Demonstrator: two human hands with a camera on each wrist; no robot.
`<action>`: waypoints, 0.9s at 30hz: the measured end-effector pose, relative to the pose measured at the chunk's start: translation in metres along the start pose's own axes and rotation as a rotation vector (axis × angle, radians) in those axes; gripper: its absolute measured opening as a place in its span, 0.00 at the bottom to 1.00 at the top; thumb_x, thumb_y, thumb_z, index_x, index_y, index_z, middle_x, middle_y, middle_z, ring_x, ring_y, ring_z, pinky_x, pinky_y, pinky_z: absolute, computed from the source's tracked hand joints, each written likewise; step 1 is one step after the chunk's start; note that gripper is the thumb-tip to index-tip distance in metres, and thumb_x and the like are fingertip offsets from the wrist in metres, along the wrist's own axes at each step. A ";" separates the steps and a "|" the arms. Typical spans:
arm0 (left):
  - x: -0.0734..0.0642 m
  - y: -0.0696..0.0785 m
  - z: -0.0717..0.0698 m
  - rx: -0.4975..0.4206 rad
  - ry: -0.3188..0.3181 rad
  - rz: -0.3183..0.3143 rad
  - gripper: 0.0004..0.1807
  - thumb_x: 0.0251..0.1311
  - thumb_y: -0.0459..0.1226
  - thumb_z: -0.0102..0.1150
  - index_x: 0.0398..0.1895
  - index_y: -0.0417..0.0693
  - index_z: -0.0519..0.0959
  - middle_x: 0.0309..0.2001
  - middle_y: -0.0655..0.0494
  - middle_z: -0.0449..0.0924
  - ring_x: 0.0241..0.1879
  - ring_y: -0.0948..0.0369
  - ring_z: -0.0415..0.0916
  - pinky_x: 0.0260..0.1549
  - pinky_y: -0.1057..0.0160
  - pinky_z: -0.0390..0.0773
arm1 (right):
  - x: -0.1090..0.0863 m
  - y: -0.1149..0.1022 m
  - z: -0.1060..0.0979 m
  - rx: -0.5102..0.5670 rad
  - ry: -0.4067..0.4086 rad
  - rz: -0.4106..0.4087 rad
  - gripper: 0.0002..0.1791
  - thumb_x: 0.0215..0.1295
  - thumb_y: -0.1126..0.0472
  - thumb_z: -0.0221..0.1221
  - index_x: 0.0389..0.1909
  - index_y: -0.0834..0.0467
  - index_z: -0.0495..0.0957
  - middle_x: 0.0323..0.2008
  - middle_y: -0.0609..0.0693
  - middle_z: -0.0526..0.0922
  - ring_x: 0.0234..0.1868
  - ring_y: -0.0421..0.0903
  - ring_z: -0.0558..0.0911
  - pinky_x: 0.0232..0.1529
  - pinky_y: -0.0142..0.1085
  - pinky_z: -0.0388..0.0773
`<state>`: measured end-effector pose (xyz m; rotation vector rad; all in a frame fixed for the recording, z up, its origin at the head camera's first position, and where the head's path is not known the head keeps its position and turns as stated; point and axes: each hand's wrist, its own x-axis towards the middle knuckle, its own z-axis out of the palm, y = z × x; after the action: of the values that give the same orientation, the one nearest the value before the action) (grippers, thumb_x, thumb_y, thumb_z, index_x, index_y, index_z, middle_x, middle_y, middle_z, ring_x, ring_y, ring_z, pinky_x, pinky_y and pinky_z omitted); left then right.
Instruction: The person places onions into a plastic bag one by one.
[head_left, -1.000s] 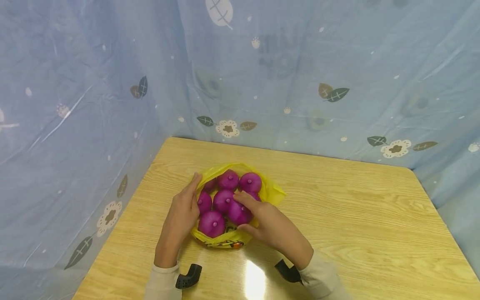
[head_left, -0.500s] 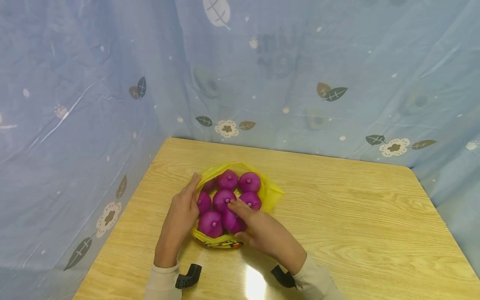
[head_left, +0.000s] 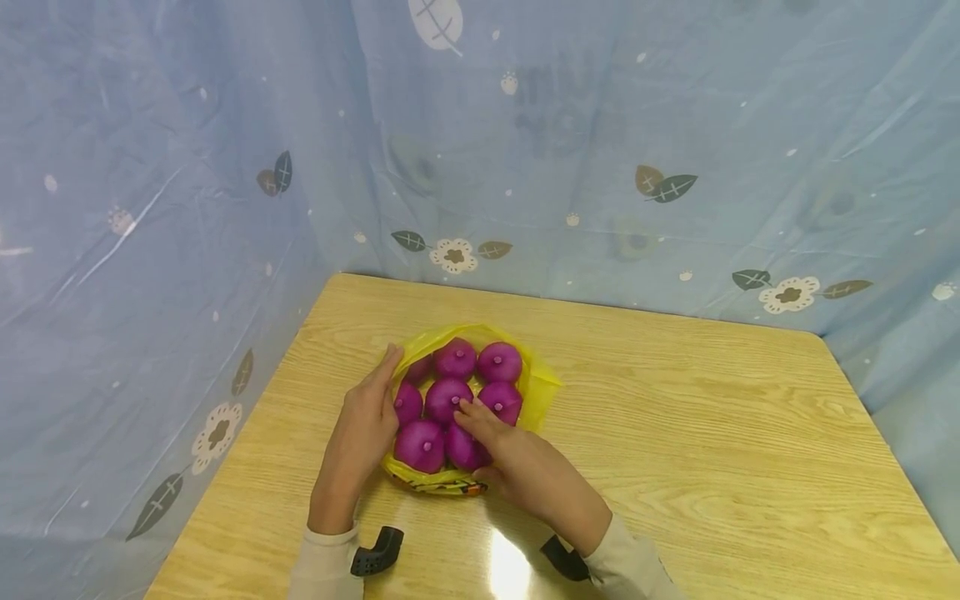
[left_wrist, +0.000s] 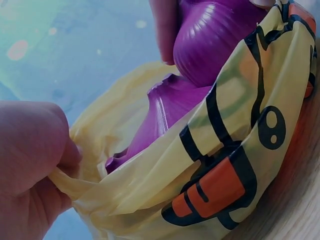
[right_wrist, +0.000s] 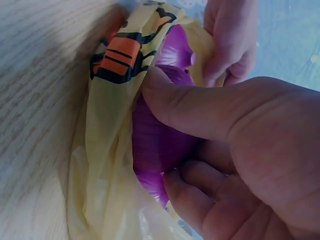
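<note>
A yellow plastic bag (head_left: 542,392) with black and orange print lies with its mouth open on the table, holding several glossy purple onions (head_left: 447,399). At the bag's left rim, my left hand (head_left: 365,425) pinches the plastic between thumb and fingers, plain in the left wrist view. My right hand (head_left: 528,471) reaches in over the near right rim and grips one onion (right_wrist: 162,140), thumb on one side and fingers on the other. That onion sits at the near side of the bag, touching its neighbour on the left. My right palm hides part of the rim.
The bag stands on a light wooden table (head_left: 690,433). A blue patterned curtain (head_left: 570,150) hangs along the back and left table edges. Black wrist mounts (head_left: 377,552) sit at both cuffs.
My right hand has moved left and toward the near rim with the onion it grips, and another onion at the right now shows more. My left hand stays at the rim.
</note>
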<state>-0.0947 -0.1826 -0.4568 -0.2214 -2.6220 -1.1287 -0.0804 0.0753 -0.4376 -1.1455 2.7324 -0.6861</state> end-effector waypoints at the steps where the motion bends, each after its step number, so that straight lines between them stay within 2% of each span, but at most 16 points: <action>1: 0.000 0.000 0.000 0.000 0.000 0.002 0.29 0.80 0.26 0.42 0.82 0.43 0.63 0.80 0.45 0.62 0.78 0.49 0.62 0.72 0.43 0.70 | 0.000 0.000 0.000 -0.001 -0.001 0.002 0.42 0.64 0.64 0.74 0.78 0.59 0.68 0.81 0.59 0.61 0.72 0.57 0.75 0.67 0.46 0.79; 8: -0.001 0.001 0.001 -0.001 0.003 -0.001 0.29 0.80 0.26 0.43 0.82 0.43 0.63 0.80 0.46 0.62 0.77 0.49 0.62 0.71 0.44 0.73 | -0.003 0.001 0.004 -0.026 -0.011 0.014 0.41 0.66 0.65 0.72 0.79 0.60 0.67 0.81 0.59 0.60 0.70 0.59 0.77 0.64 0.46 0.81; 17: -0.003 0.002 0.002 -0.006 0.002 0.011 0.28 0.80 0.26 0.42 0.81 0.41 0.64 0.80 0.44 0.63 0.77 0.48 0.63 0.71 0.43 0.71 | -0.006 0.002 0.010 -0.010 -0.026 0.045 0.40 0.69 0.64 0.69 0.80 0.59 0.66 0.83 0.56 0.57 0.75 0.58 0.71 0.61 0.48 0.84; 22: -0.003 0.001 0.002 -0.005 0.006 0.009 0.28 0.80 0.26 0.42 0.81 0.41 0.64 0.80 0.43 0.63 0.77 0.49 0.63 0.72 0.44 0.70 | -0.008 0.003 0.006 -0.011 -0.015 0.033 0.42 0.69 0.62 0.70 0.81 0.58 0.64 0.83 0.55 0.57 0.78 0.55 0.66 0.65 0.48 0.80; 27: -0.004 -0.001 0.004 -0.004 0.002 -0.002 0.29 0.80 0.25 0.42 0.81 0.42 0.64 0.80 0.44 0.63 0.77 0.49 0.63 0.71 0.43 0.71 | -0.011 0.002 -0.006 0.031 0.050 -0.003 0.41 0.70 0.57 0.71 0.80 0.57 0.66 0.81 0.53 0.62 0.75 0.53 0.72 0.69 0.46 0.77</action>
<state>-0.0920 -0.1809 -0.4616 -0.2188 -2.6192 -1.1348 -0.0749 0.0863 -0.4342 -1.1411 2.7513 -0.7643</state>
